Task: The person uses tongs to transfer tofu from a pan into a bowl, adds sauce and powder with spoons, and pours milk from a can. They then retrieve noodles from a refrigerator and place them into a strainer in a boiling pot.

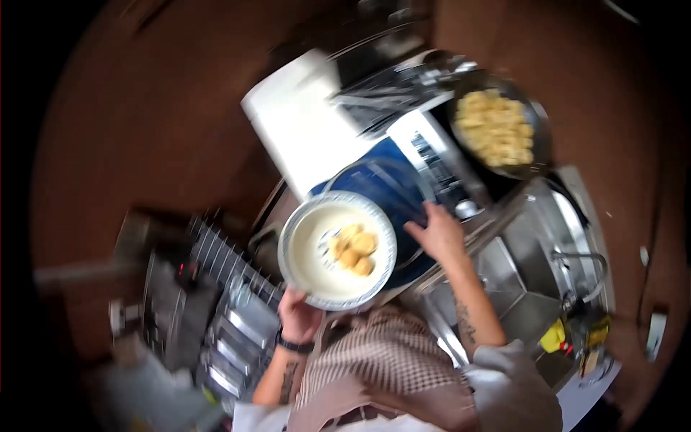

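Note:
A white bowl with a blue patterned rim (290,245) is tilted towards me, and several pale yellow chunks of food (356,248) lie inside it. My left hand (301,317) grips its lower left rim, fingers mostly hidden underneath. Behind and to the right of this bowl, a clear round glass bowl (389,176) rests over a blue mat (398,209). At its right edge is my right hand (440,236), thumb apart from the fingers and closed around the clear rim. Motion blurs the finer detail.
A frying pan (541,133) full of yellow chunks sits on the cooker at the upper right. Below it is a steel sink (504,266) with a tap (597,277). A white board (302,122) lies upper left; a wire rack (227,252) and metal containers (234,338) stand lower left.

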`<state>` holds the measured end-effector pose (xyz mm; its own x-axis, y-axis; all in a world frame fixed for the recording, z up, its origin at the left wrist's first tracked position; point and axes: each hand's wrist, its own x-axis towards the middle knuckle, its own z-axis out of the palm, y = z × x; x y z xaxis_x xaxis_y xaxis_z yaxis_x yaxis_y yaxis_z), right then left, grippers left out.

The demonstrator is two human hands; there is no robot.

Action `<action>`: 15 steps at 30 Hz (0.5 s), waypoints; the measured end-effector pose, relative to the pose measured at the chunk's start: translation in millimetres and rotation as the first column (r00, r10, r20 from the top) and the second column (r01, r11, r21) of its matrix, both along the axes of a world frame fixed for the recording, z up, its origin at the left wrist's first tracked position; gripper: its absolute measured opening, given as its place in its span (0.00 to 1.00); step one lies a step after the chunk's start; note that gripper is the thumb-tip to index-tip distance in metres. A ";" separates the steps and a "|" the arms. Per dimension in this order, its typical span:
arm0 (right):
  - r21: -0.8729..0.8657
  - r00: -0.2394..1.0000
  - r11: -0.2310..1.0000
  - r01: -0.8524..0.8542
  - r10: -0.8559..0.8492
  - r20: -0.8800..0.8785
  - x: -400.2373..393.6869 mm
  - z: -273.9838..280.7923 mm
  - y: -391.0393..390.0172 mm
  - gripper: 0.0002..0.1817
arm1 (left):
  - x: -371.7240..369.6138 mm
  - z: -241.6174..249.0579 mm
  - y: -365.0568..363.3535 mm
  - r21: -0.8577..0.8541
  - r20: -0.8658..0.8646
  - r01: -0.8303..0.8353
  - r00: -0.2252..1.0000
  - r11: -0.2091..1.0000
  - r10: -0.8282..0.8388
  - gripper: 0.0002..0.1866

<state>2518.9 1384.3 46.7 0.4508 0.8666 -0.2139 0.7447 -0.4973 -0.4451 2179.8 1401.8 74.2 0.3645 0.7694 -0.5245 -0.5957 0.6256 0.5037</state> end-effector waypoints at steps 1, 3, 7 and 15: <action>-0.079 0.999 0.996 -0.032 0.033 0.010 -13.2 -5.5 6.3 0.37 | -13.8 0.9 -6.3 0.027 -0.037 -0.022 0.999 0.999 0.023 0.29; -0.183 0.997 0.982 -0.044 0.055 0.056 -34.1 -17.3 15.3 0.40 | -32.4 0.7 -14.1 0.075 -0.073 -0.061 0.995 0.995 0.067 0.29; -0.212 0.981 0.974 -0.085 0.119 0.153 -53.6 -9.8 28.0 0.41 | -60.6 7.7 -28.3 0.102 -0.066 -0.136 0.988 0.985 0.143 0.29; -0.153 0.933 0.976 -0.155 0.196 0.303 -107.4 8.7 59.9 0.38 | -133.6 -6.9 -54.9 0.116 -0.030 -0.329 0.942 0.937 0.334 0.27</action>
<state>2411.5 1444.1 55.4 0.3558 0.9136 -0.1969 0.9166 -0.3822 -0.1169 2046.2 1346.9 67.3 0.0552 0.8950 -0.4427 -0.7332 0.3373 0.5904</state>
